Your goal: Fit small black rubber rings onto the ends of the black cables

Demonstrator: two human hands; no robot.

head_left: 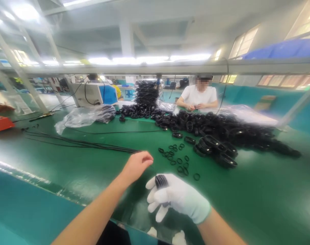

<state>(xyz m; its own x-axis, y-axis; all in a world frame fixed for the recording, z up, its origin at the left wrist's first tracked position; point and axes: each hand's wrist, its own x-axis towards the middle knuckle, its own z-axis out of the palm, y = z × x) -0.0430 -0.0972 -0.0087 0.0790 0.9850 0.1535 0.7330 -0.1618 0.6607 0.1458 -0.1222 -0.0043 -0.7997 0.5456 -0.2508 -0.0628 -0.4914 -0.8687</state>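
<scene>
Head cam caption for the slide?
Gloved right hand grips a black ribbed part; bare left hand pinches beside small black rings.

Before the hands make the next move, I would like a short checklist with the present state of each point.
1. Right hand, in a white glove, grips a black ribbed part: ok.
2. Left hand, bare, holds something in its pinched fingers: cannot tell.
3. Small black rings lie loose on the green table just ahead of the hands: ok.
4. Pile of larger black parts lies further back to the right: ok.
5. Thin black cables run close to the left hand, touching or apart: cannot tell.
</scene>
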